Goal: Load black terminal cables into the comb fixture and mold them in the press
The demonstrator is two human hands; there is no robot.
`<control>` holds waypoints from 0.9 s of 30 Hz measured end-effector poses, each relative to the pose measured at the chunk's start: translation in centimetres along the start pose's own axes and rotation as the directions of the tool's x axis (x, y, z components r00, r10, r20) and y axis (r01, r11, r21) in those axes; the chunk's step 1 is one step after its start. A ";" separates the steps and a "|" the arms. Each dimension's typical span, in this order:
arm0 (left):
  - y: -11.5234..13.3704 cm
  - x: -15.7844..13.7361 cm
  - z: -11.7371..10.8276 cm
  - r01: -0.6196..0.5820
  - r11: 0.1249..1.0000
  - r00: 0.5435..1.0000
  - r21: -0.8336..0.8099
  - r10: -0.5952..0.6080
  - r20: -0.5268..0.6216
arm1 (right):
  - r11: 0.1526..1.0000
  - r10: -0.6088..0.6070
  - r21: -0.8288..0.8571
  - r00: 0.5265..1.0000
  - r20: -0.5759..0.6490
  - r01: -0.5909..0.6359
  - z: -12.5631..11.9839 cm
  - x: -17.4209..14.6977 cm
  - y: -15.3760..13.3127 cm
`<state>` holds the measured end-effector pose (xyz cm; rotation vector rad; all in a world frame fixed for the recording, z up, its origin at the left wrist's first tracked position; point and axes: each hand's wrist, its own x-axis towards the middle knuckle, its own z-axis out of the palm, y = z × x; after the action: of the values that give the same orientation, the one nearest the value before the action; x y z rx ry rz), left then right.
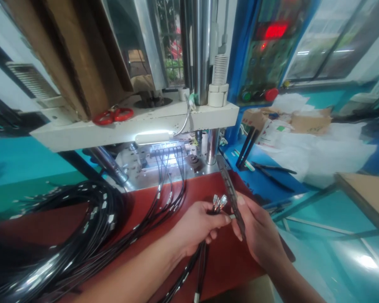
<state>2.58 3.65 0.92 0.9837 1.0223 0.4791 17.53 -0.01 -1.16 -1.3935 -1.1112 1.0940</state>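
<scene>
My left hand [202, 225] is closed round a small bunch of black cables [201, 256], whose shiny metal terminals [219, 203] stick up above the thumb. The rest of those cables hangs below the fist. In my right hand [255, 223] is a long, dark, notched metal bar [229, 185], gripped near its lower end and tilted with its far end up and left. The two hands almost touch. Behind them, several black cables [160, 185] run into a lit metal mould [164, 158] under the press.
A big coil of black cables [104, 202] lies at the left on the red mat [142, 200]. Red-handled scissors [113, 115] rest on the white press plate [208, 113]. Black pliers [271, 170] lie on the blue surface at right, below a control panel [262, 54].
</scene>
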 end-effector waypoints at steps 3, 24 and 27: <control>0.0 0.0 0.1 0.006 1.000 1.000 0.006 -0.006 -0.010 | 0.999 -0.016 -0.051 0.999 0.036 0.018 0.0 0.0 -0.1; -0.5 0.2 0.1 -0.047 0.999 0.999 0.007 0.047 -0.006 | 0.947 -0.096 -0.303 0.994 0.049 0.106 0.2 -0.4 -0.3; -0.3 0.2 -0.4 -0.054 0.996 0.997 -0.069 0.057 0.048 | 0.972 -0.055 -0.228 0.997 0.054 0.066 -0.1 -0.5 -0.4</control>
<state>2.27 3.84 0.45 0.9610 0.9300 0.5288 17.49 -0.44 -0.72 -1.5075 -1.3403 0.9831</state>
